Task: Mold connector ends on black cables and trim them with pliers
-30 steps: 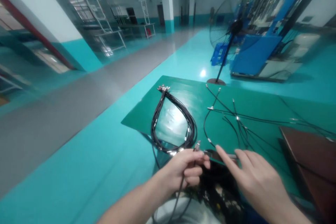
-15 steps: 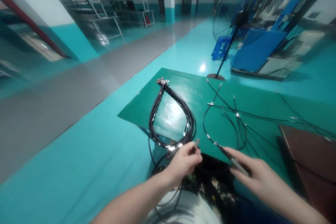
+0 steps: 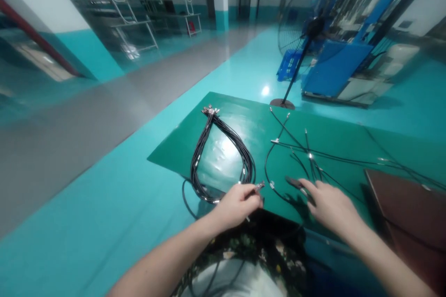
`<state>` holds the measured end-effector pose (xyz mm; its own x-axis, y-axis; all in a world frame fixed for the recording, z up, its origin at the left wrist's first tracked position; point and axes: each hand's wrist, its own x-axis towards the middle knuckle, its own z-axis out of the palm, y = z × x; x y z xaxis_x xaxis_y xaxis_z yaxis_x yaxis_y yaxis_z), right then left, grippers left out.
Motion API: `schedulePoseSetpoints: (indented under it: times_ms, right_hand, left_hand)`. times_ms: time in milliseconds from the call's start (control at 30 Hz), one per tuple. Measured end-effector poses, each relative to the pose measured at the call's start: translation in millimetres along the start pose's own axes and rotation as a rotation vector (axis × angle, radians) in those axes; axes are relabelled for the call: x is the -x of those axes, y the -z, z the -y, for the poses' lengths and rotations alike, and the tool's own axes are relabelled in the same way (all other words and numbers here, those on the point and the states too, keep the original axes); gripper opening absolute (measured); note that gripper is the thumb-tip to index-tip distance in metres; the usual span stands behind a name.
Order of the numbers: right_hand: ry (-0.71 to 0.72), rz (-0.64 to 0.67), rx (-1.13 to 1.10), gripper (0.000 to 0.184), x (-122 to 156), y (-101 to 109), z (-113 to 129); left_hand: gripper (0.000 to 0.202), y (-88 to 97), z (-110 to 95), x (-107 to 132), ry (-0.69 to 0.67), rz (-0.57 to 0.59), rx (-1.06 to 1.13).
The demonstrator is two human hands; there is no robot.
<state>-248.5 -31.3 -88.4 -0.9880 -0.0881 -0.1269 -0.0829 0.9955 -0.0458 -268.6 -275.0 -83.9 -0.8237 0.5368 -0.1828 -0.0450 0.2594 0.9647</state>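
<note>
My left hand (image 3: 239, 203) is closed around a cable end with a metal connector (image 3: 259, 186), which pokes out between thumb and fingers at the table's near edge. To its right, my right hand (image 3: 332, 204) grips a slim hand tool (image 3: 294, 182) with a dark tip and a greyish handle; its exact kind is unclear. The tool points left, just above the table. A looped bundle of black cables (image 3: 248, 158) lies beyond my left hand, its metal ends gathered at the far side. Loose black cables (image 3: 325, 150) with small metal fittings cross the table beyond my right hand.
The table has a green top (image 3: 181, 144). A brown board (image 3: 407, 213) lies at its right. Past the table stand a black fan (image 3: 315, 28), a blue crate (image 3: 290, 65) and a blue machine (image 3: 336, 67). A pale, rounded surface (image 3: 233, 280) is below my arms.
My right hand has lifted the tool slightly up and away from the loose cable. My left hand still holds the connector end, now tilted further right. The whole view has shifted a little.
</note>
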Motion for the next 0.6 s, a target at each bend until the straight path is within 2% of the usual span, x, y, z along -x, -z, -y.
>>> schedulePoseSetpoints:
  times_ms: [67, 133, 200, 267, 367, 500, 600]
  right_hand:
    - [-0.066, 0.048, -0.485, 0.027, 5, 10, 6]
    - [-0.044, 0.090, -0.987, 0.023, 9, 18, 19]
    - [-0.020, 0.082, -1.310, 0.024, 12, 22, 33]
    - [-0.067, 0.008, -1.429, 0.026, 11, 20, 43]
    - [-0.149, -0.095, -1.430, 0.028, 5, 10, 46]
    - [-0.171, -0.105, -1.402, 0.027, -4, -3, 42]
    - [-0.179, -0.088, -1.464, 0.027, -9, -9, 44]
  left_hand:
    - [0.021, 2.5, -12, -12, -0.016, 0.066, 0.052]
    - [0.021, -0.4, -22, -26, -0.006, 0.106, 0.135]
    - [0.022, -7.2, -27, -41, 0.028, 0.117, 0.220]
    - [0.023, -15.1, -27, -53, 0.055, 0.109, 0.285]
    - [0.025, -23.8, -19, -64, 0.066, 0.052, 0.359]
    - [0.029, -25.6, -7, -69, 0.049, 0.050, 0.458]
    - [0.030, -24.1, -1, -73, 0.060, 0.050, 0.506]
